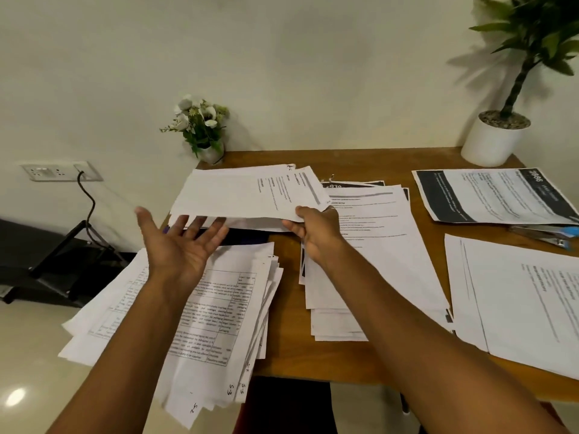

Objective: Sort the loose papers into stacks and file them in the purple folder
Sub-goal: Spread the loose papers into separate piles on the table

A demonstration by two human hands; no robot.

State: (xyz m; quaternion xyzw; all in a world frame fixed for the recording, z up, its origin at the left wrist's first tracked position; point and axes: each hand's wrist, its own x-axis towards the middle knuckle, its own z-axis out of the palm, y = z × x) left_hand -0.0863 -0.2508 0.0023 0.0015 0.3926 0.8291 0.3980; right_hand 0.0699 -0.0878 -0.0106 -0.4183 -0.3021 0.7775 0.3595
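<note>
- Plainly light, limp stuff to handle: thin printed sheets, floppy once lifted, apt to slip over one another and fan out.
- Holds a lifted sheaf of papers (pixel 244 195) above the back left of the wooden table (pixel 291 355), near the small flower vase (pixel 211 151).
- Pinches that sheaf at its near right corner with the right hand (pixel 316 233), thumb on top, fingers curled beneath.
- Leaves the sheaf's left end without support; probably best taken from below along that end, flat-palmed, to stop any sag or spill.
- Reaches there with the left hand (pixel 178 242): palm up, fingers straight and spread, gripping nothing, fingertips just at the sheaf's near edge.
- Stretches both forearms forward, the left one above the table-printed pile (pixel 219 314) overhanging the table's near left corner.
- Shows a dark purple strip (pixel 247 239) under the sheaf, probably the purple folder; cannot tell for certain.
- Counts three more stacks: a middle stack (pixel 369 245), a near right stack (pixel 517 292) and a dark-headed stack (pixel 495 195) at back right.
</note>
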